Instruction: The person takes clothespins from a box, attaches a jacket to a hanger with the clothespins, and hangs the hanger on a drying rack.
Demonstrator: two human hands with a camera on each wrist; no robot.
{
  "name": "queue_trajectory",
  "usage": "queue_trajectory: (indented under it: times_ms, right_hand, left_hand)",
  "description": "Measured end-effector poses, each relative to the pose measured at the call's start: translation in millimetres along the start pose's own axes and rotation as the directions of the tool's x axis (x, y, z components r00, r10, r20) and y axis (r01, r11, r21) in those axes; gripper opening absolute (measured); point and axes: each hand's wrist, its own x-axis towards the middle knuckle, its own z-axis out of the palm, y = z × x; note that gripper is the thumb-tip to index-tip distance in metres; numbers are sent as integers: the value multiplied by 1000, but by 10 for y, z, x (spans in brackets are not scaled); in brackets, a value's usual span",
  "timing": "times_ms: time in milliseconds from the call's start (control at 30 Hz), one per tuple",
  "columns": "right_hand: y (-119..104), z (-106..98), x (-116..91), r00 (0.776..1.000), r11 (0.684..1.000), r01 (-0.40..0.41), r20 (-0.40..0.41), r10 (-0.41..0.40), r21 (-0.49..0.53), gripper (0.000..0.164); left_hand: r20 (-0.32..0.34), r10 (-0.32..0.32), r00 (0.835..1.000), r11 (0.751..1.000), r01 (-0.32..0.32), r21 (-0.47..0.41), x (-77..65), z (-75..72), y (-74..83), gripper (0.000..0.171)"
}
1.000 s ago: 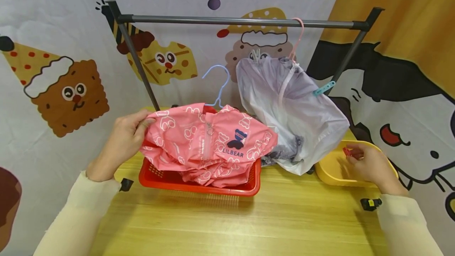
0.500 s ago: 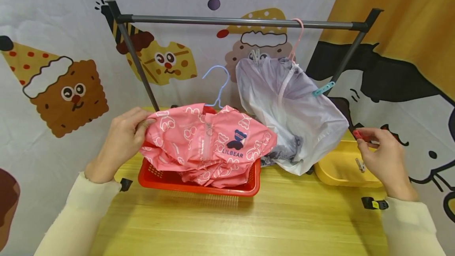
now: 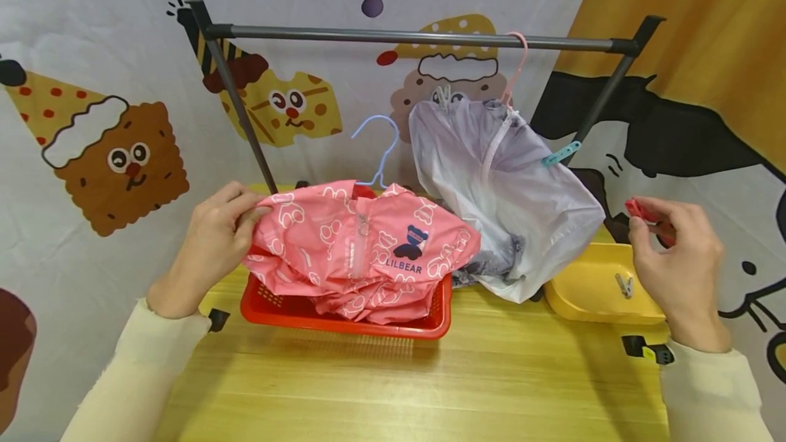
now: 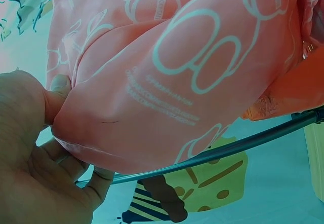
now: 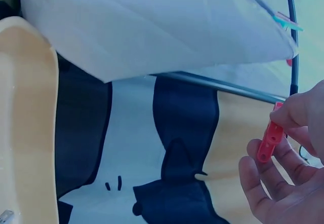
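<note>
My left hand (image 3: pixel 215 241) pinches the shoulder edge of a pink jacket (image 3: pixel 331 230) printed with white bears and the word LILBEAR. The left wrist view shows thumb and fingers on the pink cloth (image 4: pixel 152 97). A blue hanger (image 3: pixel 383 152) sticks out of the jacket's collar, its hook free of any bar. Below, the jacket's lower part lies bunched in a red basket (image 3: pixel 344 327). To the right my right hand (image 3: pixel 681 258) holds a red clothespin (image 5: pixel 272 135) between thumb and fingers, above the yellow tray (image 3: pixel 571 311).
A grey rack bar (image 3: pixel 368 35) spans the back. From it a grey-white garment (image 3: pixel 510 189) hangs on a pink hanger (image 3: pixel 517 67), with a white clothespin (image 3: pixel 441 96) and a teal clothespin (image 3: pixel 561 153) on it. Another clothespin (image 3: pixel 624 285) lies in the tray.
My right hand has risen out of the yellow tray with the red clothespin and moved right, uncovering the clothespin left inside. The left hand keeps its grip on the jacket in the same place.
</note>
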Motion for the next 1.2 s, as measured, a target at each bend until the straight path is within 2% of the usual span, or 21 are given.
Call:
queue_trajectory:
  times_ms: [300,500,867,1200]
  right_hand:
    - [-82,16,57,999,999,10,-31,-8,43,36]
    - [-151,47,87,996,995,61,-63,-56,76,36]
    - [-470,113,139,986,983,151,-87,-142,104,34]
    - [-716,237,143,968,950,240,-119,-220,198,31]
  left_hand:
    - [-8,-1,1000,1000,1,-8,4,6,5,16]
    - [-12,10,1000,1000,-10,-12,11,8,2,16]
    - [-15,13,1000,1000,-13,-10,12,17,-7,18]
    - [-9,16,1000,1000,-16,0,1,12,-5,19]
